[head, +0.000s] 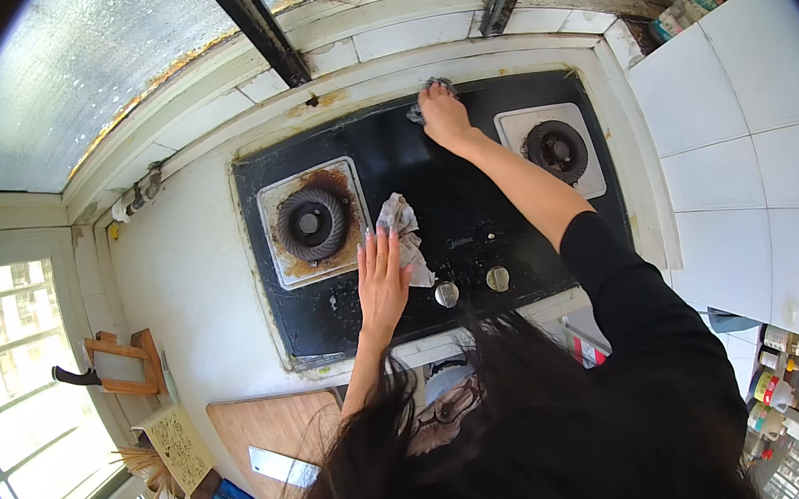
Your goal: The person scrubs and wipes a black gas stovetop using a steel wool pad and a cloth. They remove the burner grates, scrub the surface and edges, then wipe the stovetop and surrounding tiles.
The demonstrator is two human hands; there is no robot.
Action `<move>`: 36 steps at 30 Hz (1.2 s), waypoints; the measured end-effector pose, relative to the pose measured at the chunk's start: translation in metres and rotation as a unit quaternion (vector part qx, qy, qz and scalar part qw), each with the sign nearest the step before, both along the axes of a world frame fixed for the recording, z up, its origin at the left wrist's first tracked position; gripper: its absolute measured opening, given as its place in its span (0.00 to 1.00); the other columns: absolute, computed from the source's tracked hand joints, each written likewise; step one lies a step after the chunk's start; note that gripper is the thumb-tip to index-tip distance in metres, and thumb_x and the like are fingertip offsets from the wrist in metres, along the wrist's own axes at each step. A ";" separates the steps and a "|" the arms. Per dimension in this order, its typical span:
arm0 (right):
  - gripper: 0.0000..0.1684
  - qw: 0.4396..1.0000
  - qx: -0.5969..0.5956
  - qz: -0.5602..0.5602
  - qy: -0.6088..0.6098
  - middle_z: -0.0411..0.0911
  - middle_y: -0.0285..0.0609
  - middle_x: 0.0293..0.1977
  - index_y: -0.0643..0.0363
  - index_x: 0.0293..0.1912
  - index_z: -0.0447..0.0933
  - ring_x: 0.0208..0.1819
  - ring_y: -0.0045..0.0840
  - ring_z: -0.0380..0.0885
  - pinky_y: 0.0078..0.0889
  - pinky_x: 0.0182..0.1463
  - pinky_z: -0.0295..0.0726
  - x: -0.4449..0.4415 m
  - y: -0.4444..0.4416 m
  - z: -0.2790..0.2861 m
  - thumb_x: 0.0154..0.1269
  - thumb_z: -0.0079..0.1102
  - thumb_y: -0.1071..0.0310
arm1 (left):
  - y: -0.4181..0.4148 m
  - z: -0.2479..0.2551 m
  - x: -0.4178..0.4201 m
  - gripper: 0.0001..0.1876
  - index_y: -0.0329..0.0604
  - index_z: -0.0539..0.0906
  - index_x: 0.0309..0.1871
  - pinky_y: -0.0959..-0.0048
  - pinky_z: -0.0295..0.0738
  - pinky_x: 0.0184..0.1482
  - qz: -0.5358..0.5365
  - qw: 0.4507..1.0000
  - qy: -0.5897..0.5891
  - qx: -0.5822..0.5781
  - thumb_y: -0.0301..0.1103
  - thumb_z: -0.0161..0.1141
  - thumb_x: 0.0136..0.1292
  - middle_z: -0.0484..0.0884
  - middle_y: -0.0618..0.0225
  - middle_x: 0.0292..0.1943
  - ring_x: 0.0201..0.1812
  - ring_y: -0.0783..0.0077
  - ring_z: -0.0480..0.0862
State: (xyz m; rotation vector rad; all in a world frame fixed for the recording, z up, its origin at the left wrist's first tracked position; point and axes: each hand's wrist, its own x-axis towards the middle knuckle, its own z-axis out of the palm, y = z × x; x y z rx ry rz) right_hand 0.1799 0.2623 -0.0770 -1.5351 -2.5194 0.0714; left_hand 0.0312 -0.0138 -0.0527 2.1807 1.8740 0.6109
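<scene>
My right hand (445, 116) is closed over a grey scouring pad (416, 112), pressed to the back edge of a black Midea gas hob (427, 170). Beside the left burner (311, 223), my left hand (383, 282) lies with fingers extended, its fingers against a crumpled whitish cloth (411, 248); whether it grips the cloth is not clear. Brown stains cover the metal plate around that burner. The right burner (557, 151) sits under a cleaner plate, right of my right forearm. Two control knobs (447, 294) are near the front edge.
Left of the hob stands a wooden knife block (149, 362) with a black-handled knife (75, 376). A wooden board (279, 424) lies at the lower left, with a cleaver-like metal blade (284, 466) on it. White tiles (707, 171) wall the right side; a window frame (257, 33) runs behind.
</scene>
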 end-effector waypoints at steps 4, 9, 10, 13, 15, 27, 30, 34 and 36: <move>0.26 0.988 -0.045 0.124 0.083 0.69 0.60 0.52 0.69 0.49 0.69 0.57 0.45 0.67 0.38 0.61 0.67 -0.029 -0.011 0.007 0.44 0.51 0.80 | 0.009 -0.007 0.009 0.34 0.43 0.60 0.67 0.57 0.51 0.66 0.026 1.000 0.012 0.009 0.38 0.59 0.57 0.58 0.56 0.67 0.67 0.54 0.58; 0.30 0.967 -0.048 0.225 0.109 0.67 0.57 0.55 0.68 0.52 0.68 0.60 0.42 0.64 0.37 0.64 0.63 0.016 -0.055 0.012 0.42 0.52 0.82 | 0.008 -0.011 0.005 0.31 0.50 0.65 0.65 0.59 0.55 0.64 0.043 0.998 0.035 0.023 0.42 0.57 0.57 0.62 0.62 0.66 0.64 0.61 0.64; 0.32 0.982 -0.062 0.163 0.075 0.66 0.58 0.56 0.67 0.54 0.67 0.61 0.44 0.63 0.38 0.64 0.63 0.040 -0.053 0.014 0.44 0.52 0.82 | 0.006 -0.009 0.001 0.30 0.50 0.65 0.65 0.59 0.55 0.64 0.041 0.998 0.036 0.022 0.42 0.57 0.58 0.63 0.62 0.66 0.64 0.61 0.64; 0.34 0.999 -0.012 0.036 0.012 0.61 0.62 0.59 0.68 0.59 0.62 0.62 0.50 0.59 0.39 0.64 0.62 0.091 -0.035 0.002 0.47 0.52 0.82 | 0.011 -0.005 0.005 0.29 0.51 0.64 0.65 0.60 0.55 0.65 0.041 0.998 0.051 0.027 0.43 0.54 0.60 0.63 0.63 0.65 0.64 0.61 0.64; 0.35 0.990 -0.031 0.089 0.106 0.59 0.63 0.60 0.68 0.60 0.60 0.63 0.50 0.59 0.40 0.64 0.62 0.066 -0.029 -0.011 0.49 0.52 0.82 | 0.010 -0.006 0.005 0.29 0.52 0.63 0.66 0.60 0.55 0.65 0.035 0.998 0.051 0.016 0.44 0.53 0.61 0.62 0.63 0.65 0.64 0.61 0.64; 0.25 0.919 -0.054 0.315 0.231 0.72 0.49 0.53 0.62 0.46 0.76 0.58 0.35 0.69 0.33 0.62 0.67 -0.111 -0.003 -0.014 0.44 0.50 0.83 | 0.015 -0.016 0.008 0.28 0.52 0.63 0.65 0.59 0.54 0.66 0.026 0.999 0.044 0.010 0.44 0.52 0.62 0.62 0.63 0.65 0.63 0.60 0.64; 0.26 0.917 -0.104 0.323 0.209 0.72 0.50 0.54 0.62 0.47 0.75 0.59 0.35 0.68 0.33 0.63 0.67 -0.063 -0.003 -0.006 0.44 0.49 0.85 | 0.012 -0.013 0.004 0.28 0.51 0.63 0.65 0.59 0.53 0.66 0.037 0.998 0.041 0.008 0.43 0.52 0.62 0.61 0.63 0.66 0.64 0.59 0.63; 0.29 0.923 -0.168 0.291 0.190 0.70 0.50 0.55 0.63 0.48 0.74 0.61 0.35 0.65 0.33 0.65 0.64 0.027 0.000 0.005 0.43 0.45 0.88 | 0.007 -0.008 0.002 0.29 0.52 0.62 0.66 0.60 0.53 0.66 0.043 0.998 0.036 -0.001 0.44 0.52 0.62 0.61 0.63 0.66 0.64 0.60 0.63; 0.29 0.918 -0.155 0.319 0.178 0.70 0.50 0.56 0.63 0.48 0.74 0.62 0.34 0.64 0.34 0.65 0.63 0.019 -0.005 0.001 0.43 0.43 0.90 | 0.007 -0.011 0.002 0.28 0.52 0.62 0.66 0.60 0.53 0.66 0.045 0.999 0.029 -0.007 0.45 0.51 0.62 0.60 0.63 0.66 0.64 0.61 0.63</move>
